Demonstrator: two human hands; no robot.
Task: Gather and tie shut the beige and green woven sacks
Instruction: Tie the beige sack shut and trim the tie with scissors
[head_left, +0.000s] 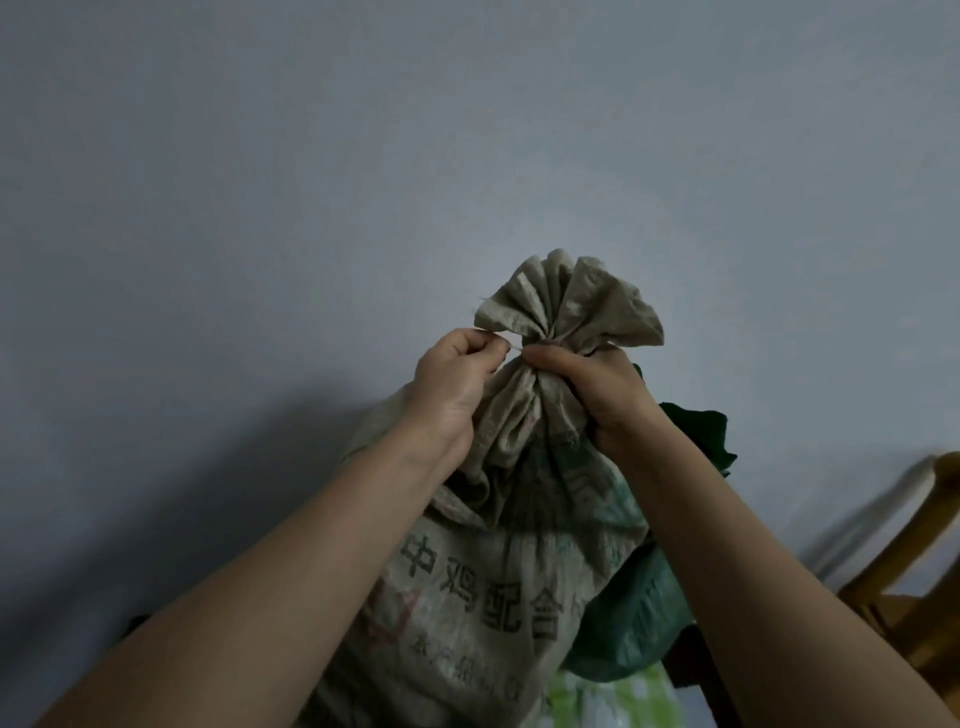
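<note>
A full beige woven sack (483, 587) with dark printed characters stands upright before a grey wall. Its mouth is bunched into a ruffled top (561, 306). My right hand (597, 395) grips the gathered neck just under the ruffle. My left hand (457, 384) sits at the neck's left side and pinches a thin pale string (514, 347) that runs to the neck. Behind and to the right of the beige sack, a green woven sack (634, 618) shows partly, its dark green top (701, 426) peeking out past my right wrist.
A plain grey wall (363, 182) fills the background. A yellow wooden chair frame (914, 587) stands at the right edge. A green and white checked cloth (613, 701) lies under the sacks at the bottom.
</note>
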